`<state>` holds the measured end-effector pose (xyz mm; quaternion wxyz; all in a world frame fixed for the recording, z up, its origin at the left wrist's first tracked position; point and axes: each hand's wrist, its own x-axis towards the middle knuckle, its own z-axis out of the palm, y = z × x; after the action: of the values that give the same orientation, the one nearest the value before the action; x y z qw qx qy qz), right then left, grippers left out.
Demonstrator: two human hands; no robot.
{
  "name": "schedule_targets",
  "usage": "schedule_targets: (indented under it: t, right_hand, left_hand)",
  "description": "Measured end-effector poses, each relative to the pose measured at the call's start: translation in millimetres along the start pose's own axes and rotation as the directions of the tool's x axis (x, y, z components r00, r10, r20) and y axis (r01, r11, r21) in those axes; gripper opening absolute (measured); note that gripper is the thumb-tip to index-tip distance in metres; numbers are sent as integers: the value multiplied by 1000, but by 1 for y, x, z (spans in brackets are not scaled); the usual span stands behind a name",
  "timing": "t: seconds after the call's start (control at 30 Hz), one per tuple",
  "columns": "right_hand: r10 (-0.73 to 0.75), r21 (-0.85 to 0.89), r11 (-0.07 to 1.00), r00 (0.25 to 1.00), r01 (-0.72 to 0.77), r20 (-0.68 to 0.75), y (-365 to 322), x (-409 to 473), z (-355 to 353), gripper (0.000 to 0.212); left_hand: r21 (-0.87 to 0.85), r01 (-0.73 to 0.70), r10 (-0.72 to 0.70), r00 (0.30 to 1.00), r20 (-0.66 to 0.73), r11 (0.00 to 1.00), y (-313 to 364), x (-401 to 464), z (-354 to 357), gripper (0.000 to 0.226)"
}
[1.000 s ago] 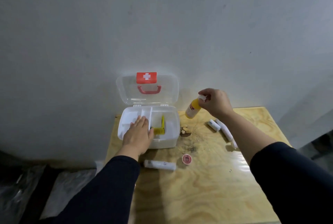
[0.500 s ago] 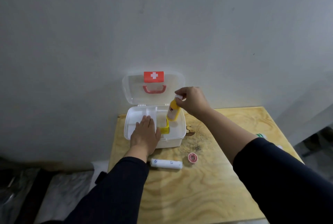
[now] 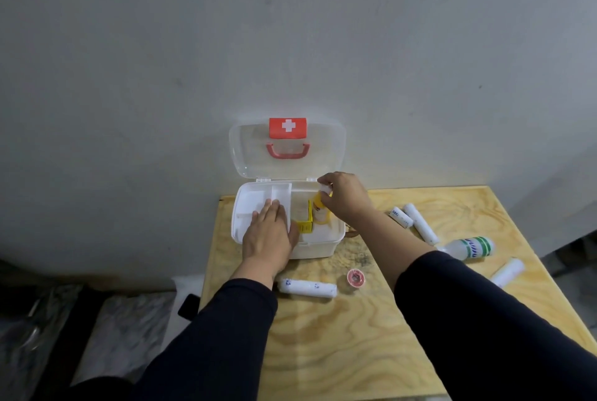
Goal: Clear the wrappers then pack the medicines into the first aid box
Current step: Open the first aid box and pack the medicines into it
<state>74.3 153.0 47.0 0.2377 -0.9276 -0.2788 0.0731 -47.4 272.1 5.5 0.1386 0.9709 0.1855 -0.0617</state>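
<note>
The white first aid box (image 3: 318,247) stands open on the wooden table (image 3: 339,352), its clear lid (image 3: 287,150) leaning on the wall. My left hand (image 3: 269,236) lies flat on the inner tray (image 3: 255,203) at the box's left. My right hand (image 3: 344,198) grips the white cap of a yellow bottle (image 3: 319,210), which stands inside the box's right compartment beside a small yellow carton (image 3: 305,226).
A white bandage roll (image 3: 307,287) and a small pink tape roll (image 3: 354,277) lie in front of the box. To the right lie two more rolls (image 3: 416,223), a white bottle with green stripes (image 3: 471,247) and another roll (image 3: 507,271). The grey wall stands close behind.
My right hand carried the yellow bottle from above the table leftward and lowered it into the box. My left hand stayed on the tray.
</note>
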Motion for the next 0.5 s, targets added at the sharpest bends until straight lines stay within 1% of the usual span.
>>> schedule_targets:
  t: [0.1,0.17,0.23,0.33,0.43,0.5]
  right_hand:
    - [-12,49,999,1000,12,3,2,-5,-6,42]
    - [3,96,995,1000,0,-25,8,-8,-13,42]
    - [35,101,994,997,-28,-67,19,-13,-24,42]
    - [103,42,994,993,-100,-66,46,-24,-43,41]
    - [188,-35,981,982,-188,-5,74,-37,-63,42]
    - [219,-81,973,974,-214,51,93,-47,-76,41]
  left_hand:
    - [6,-10,10,1000,-14,1000,-1,-2,1,60]
    - [7,-19,19,1000,-14,1000,-1,-4,-2,63]
    - [14,-21,21,1000,-18,1000,3,-2,-10,66]
    - [35,-55,57,997,-47,998,19,6,-29,65]
    - [51,-140,146,978,-152,989,52,16,-53,60]
    - [73,-225,233,963,-136,972,81,21,-65,53]
